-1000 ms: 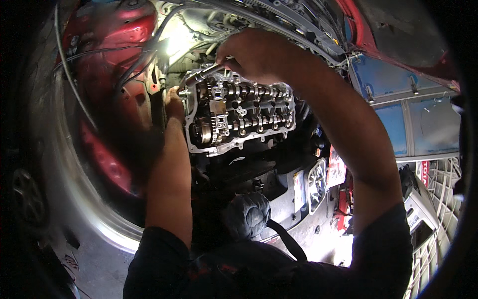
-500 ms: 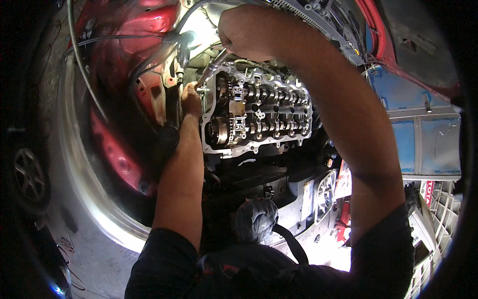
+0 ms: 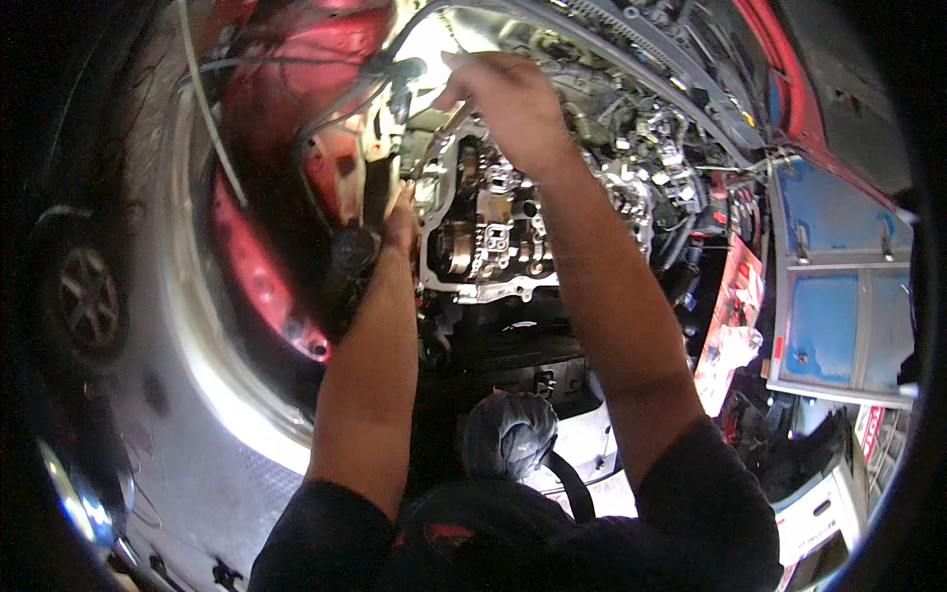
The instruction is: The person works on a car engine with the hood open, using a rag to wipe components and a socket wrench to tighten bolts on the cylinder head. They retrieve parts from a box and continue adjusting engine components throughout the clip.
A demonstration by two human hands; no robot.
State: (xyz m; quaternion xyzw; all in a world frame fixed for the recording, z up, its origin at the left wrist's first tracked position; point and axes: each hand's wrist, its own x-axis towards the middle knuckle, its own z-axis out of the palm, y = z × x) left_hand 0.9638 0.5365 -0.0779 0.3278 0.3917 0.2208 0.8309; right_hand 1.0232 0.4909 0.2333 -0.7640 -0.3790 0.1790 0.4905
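Observation:
A long-handled metal ratchet wrench [image 3: 449,131] slants down beside the end of an open engine. My left hand [image 3: 400,225] is closed round its lower end, close against the engine's side; part of the grip is hidden. Over the upper end of the handle is my right hand [image 3: 513,104], slightly blurred, with thumb and forefinger apart; its palm is near or against the handle, which I cannot tell. Below it lies the cylinder head [image 3: 493,288] with its cover off, showing camshafts, a timing chain [image 3: 478,252] and a round cam sprocket [image 3: 454,249]. My right forearm covers part of it.
A red fender [image 3: 261,271] curves along the left, with a hanging cable [image 3: 212,109] above. A bright lamp [image 3: 419,64] shines at the top. Hoses and wiring [image 3: 671,148] fill the bay's right. A blue panelled door [image 3: 824,316] stands farther right; a parked car's wheel [image 3: 89,296] shows far left.
My right hand's fingers have loosened from the wrench handle and its arm has swung inward, now covering part of the camshafts. My left hand stays at the wrench's lower end. The view has shifted.

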